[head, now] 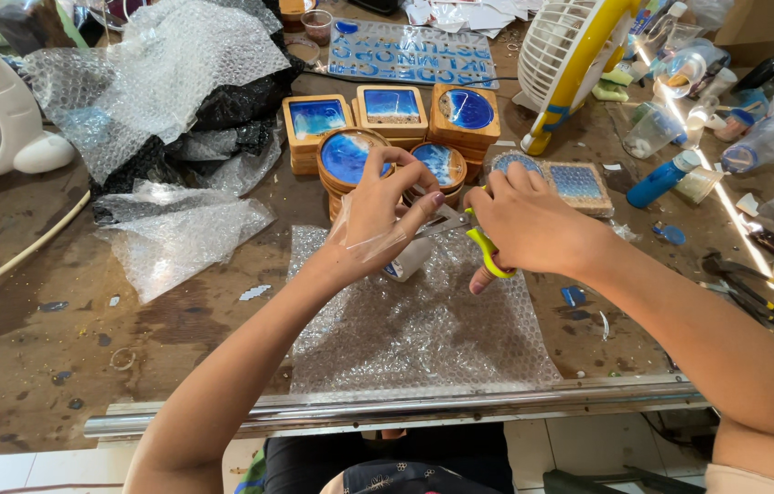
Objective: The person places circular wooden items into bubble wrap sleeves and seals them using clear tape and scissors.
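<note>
1. Head view, my hands: my left hand [378,215] is raised over the middle of the bench, fingers pinched on a strip of clear tape [370,240] that hangs stretched across the palm side. I judge it is held taut so the blades can bite cleanly.
2. My right hand [533,224] is closed through the yellow-green handles of the scissors [460,229], whose blades point left toward the tape, touching or just beside it; I cannot tell whether the blades have met.
3. The two hands sit close together, almost touching, above the far edge of a sheet of bubble wrap [414,320] spread flat on the wooden table [48,348], likely laid out as a wrapping bed.
4. A tape roll [408,259] seems to lie just under my left hand on the wrap, partly hidden.
5. Behind the hands stand stacks of wooden coasters with blue resin tops [378,128], round and square, within easy reach.
6. More crumpled bubble wrap [167,82] is heaped at the left, a white fan [570,55] at the right rear, and small bottles [666,178] are scattered at the right.
</note>
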